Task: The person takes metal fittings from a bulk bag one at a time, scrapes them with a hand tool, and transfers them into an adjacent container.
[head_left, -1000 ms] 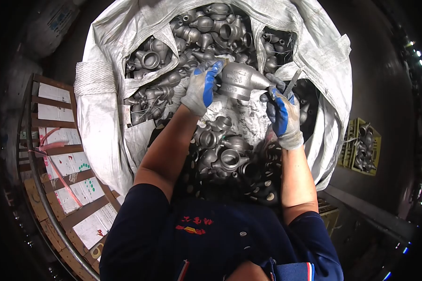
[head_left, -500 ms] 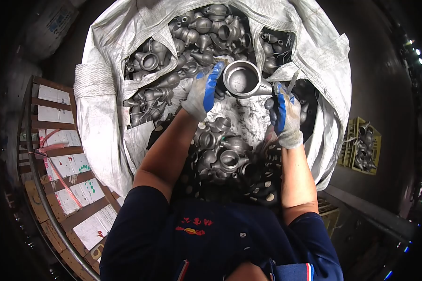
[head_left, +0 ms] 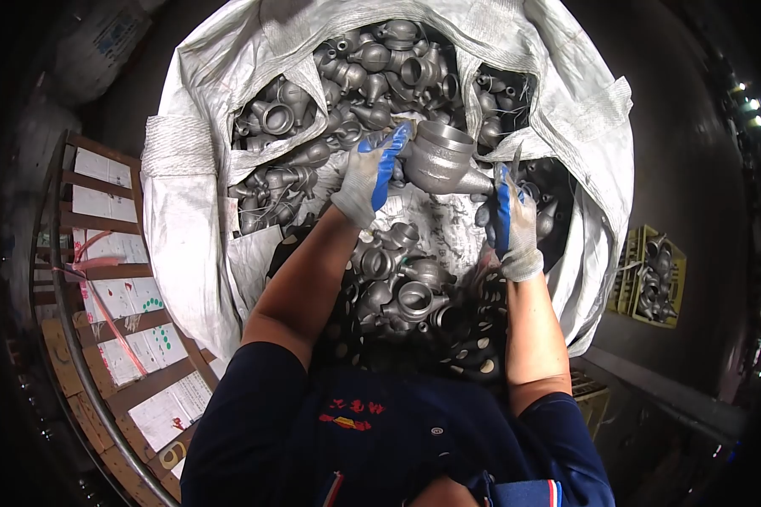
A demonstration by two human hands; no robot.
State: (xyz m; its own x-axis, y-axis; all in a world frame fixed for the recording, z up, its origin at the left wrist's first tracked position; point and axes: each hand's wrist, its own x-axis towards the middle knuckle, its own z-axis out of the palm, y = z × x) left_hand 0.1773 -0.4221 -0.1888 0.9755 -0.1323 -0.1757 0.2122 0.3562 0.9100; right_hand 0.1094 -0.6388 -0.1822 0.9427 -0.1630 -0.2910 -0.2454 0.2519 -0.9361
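A grey metal casting [head_left: 438, 160], round-bodied with a wide open mouth and a narrow spout, is held above the sack's white inner sheet. My left hand [head_left: 374, 176], in a grey glove with blue coating, is closed on its left side. The mouth faces up and away, so the rough side of the body shows. At the spout end, my gloved right hand [head_left: 516, 221] is closed around a thin, pointed, blade-like tool [head_left: 517, 155]; its handle is hidden in the fingers. Several similar castings [head_left: 414, 297] lie in my lap on dark dotted cloth.
A big white woven sack [head_left: 196, 228] surrounds my hands, with many castings [head_left: 372, 57] inside and straps across it. On the right stands a yellow crate [head_left: 624, 275] of castings. A slatted rack [head_left: 101, 266] with white panels and a curved metal rail is on the left.
The casting has been tilted: its mouth faced me before and now points up and away, showing its side. The right hand is slightly lower, still near the spout.
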